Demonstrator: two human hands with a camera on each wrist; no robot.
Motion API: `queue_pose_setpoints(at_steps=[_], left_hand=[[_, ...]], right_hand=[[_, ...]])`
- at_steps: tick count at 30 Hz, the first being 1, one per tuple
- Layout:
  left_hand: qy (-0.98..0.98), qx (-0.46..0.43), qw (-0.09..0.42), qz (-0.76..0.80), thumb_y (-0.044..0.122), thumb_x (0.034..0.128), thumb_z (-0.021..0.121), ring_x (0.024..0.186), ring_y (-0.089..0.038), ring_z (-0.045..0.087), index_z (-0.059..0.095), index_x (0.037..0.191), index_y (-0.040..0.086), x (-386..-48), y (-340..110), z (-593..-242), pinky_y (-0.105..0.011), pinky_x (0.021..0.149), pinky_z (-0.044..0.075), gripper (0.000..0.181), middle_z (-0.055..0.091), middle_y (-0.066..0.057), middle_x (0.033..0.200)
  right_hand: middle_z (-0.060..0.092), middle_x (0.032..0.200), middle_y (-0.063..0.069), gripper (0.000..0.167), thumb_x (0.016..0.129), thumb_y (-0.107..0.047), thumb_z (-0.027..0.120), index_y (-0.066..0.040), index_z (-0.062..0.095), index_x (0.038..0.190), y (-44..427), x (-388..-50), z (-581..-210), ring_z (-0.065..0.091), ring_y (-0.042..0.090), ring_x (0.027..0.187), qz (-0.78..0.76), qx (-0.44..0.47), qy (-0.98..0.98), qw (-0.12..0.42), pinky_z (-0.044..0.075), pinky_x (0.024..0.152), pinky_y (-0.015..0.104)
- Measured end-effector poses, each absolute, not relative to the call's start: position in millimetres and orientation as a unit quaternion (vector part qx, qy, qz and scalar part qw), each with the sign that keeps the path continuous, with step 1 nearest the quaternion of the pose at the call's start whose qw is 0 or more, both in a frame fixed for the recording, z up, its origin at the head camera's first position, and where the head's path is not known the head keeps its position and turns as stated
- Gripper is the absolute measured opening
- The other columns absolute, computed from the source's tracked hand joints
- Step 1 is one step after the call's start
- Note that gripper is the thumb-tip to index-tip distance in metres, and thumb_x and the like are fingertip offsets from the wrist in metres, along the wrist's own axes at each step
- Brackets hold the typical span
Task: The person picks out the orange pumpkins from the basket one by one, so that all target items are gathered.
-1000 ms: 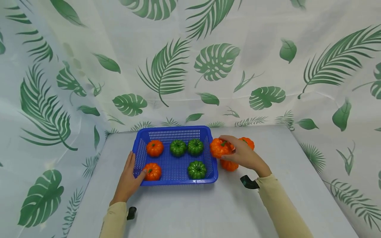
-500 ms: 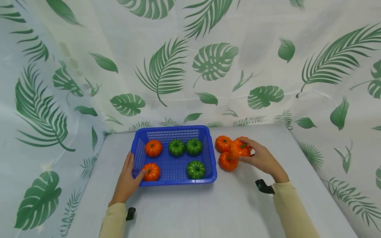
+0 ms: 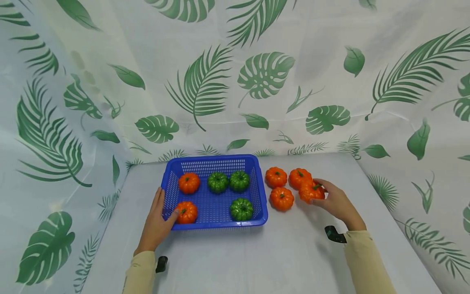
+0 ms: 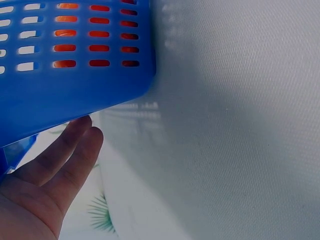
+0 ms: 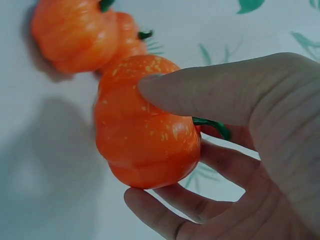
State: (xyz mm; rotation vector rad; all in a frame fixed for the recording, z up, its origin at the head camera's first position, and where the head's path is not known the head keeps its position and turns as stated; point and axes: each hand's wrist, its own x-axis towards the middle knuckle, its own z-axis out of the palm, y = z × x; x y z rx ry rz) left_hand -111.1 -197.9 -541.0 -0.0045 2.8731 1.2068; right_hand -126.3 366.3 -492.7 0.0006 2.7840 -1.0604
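My right hand (image 3: 339, 206) grips an orange toy pumpkin (image 3: 311, 192) with a green stem, thumb on one side and fingers on the other. In the right wrist view the same orange pumpkin (image 5: 147, 135) appears tilted, its stem toward the palm. Three more orange pumpkins lie close by on the table, among them one at the front (image 3: 281, 199), one at the back left (image 3: 276, 177) and one at the back right (image 3: 299, 178). My left hand (image 3: 156, 224) holds the left rim of a blue plastic basket (image 3: 220, 225), thumb over the rim and fingers along the outside wall.
Inside the basket are two orange pumpkins (image 3: 189, 183) and three green pumpkins (image 3: 241, 209). A white cloth covers the table (image 3: 235, 261). Behind it hangs a leaf-printed curtain (image 3: 220, 134), close to the basket's far side.
My right hand has moved the orange pumpkin away from the basket's right edge, past the other pumpkins, to the right side of the group. The left hand has stayed on the basket.
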Motion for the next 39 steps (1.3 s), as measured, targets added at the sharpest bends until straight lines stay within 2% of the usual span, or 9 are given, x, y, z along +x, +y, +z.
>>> queue_pose_setpoints(at_steps=[15, 24, 31, 39], left_hand=[[0.923, -0.002, 0.016, 0.385, 0.036, 0.108, 0.063, 0.163, -0.039, 0.01, 0.006, 0.173, 0.011, -103.6, -195.4, -545.3, -0.063, 0.126, 0.017, 0.09, -0.003, -0.004, 0.181], [0.922, -0.003, 0.021, 0.386, 0.036, 0.1073, 0.064, 0.163, -0.04, 0.01, 0.007, 0.173, 0.01, -98.8, -196.0, -548.9, -0.064, 0.125, 0.018, 0.091, -0.002, -0.006, 0.181], [0.922, -0.003, 0.016, 0.387, 0.038, 0.1084, 0.062, 0.163, -0.039, 0.008, 0.006, 0.173, 0.011, -105.8, -195.9, -544.4, -0.063, 0.126, 0.017, 0.09, -0.005, 0.001, 0.18], [0.925, -0.007, 0.015, 0.38, 0.036, 0.1082, 0.063, 0.163, -0.04, 0.01, 0.006, 0.173, 0.009, -108.2, -195.1, -538.2, -0.063, 0.126, 0.017, 0.09, -0.005, -0.002, 0.18]], right_hand=[[0.038, 0.159, 0.036, 0.076, 0.097, -0.014, 0.077, 0.007, 0.039, 0.159, 370.7, -113.1, -538.0, 0.038, 0.056, 0.142, -0.374, 0.053, 0.92, 0.105, 0.035, 0.113, 0.075], [0.034, 0.159, 0.039, 0.079, 0.096, -0.014, 0.078, 0.009, 0.036, 0.159, 368.1, -107.2, -548.4, 0.032, 0.058, 0.145, -0.377, 0.069, 0.919, 0.093, 0.03, 0.116, 0.075], [0.032, 0.161, 0.039, 0.085, 0.098, -0.018, 0.077, 0.01, 0.029, 0.162, 365.9, -115.3, -550.3, 0.035, 0.057, 0.143, -0.387, 0.074, 0.916, 0.074, 0.034, 0.116, 0.073], [0.028, 0.163, 0.038, 0.091, 0.1, -0.023, 0.077, 0.009, 0.022, 0.165, 365.2, -116.8, -555.3, 0.037, 0.057, 0.142, -0.4, 0.093, 0.908, 0.078, 0.037, 0.115, 0.071]])
